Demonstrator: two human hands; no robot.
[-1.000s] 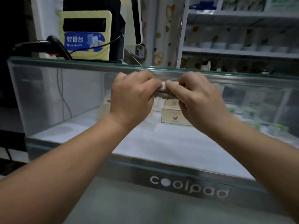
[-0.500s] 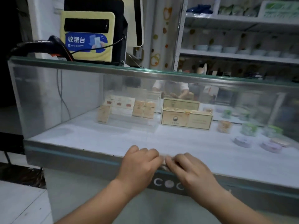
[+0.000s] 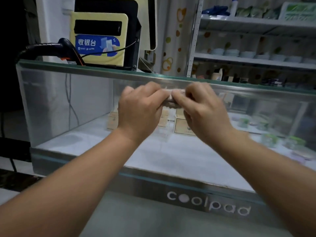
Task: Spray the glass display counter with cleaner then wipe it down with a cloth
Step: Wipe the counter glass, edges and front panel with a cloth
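Most of the cloth [image 3: 172, 98] is hidden: only a small pale, crumpled strip shows between the two hands, and it is blurred. The left hand [image 3: 142, 110] and the right hand [image 3: 205, 113] both have curled fingers that pinch this strip from each side, with the knuckles turned to the camera. The cloth is in front of the upper part of the front pane of the glass bench [image 3: 68, 108], just below its greenish top edge. I cannot tell if it really touches the glass. Both forearms are cut off by the lower border.

The pane is smooth and clear with faint reflections. The strip under it is brushed metal and carries the white rounded letters "coolpad" [image 3: 208, 204]. Inside, on a white floor, stand beige cardboard boxes [image 3: 183, 125], partly covered by the hands. To the right are small round containers [image 3: 295, 141], too blurred to read. On top of the bench lie a black scanner [image 3: 51, 48] and a yellow payment stand [image 3: 99, 40] with a blue label. Behind are white shelves [image 3: 256, 59] with unclear goods.
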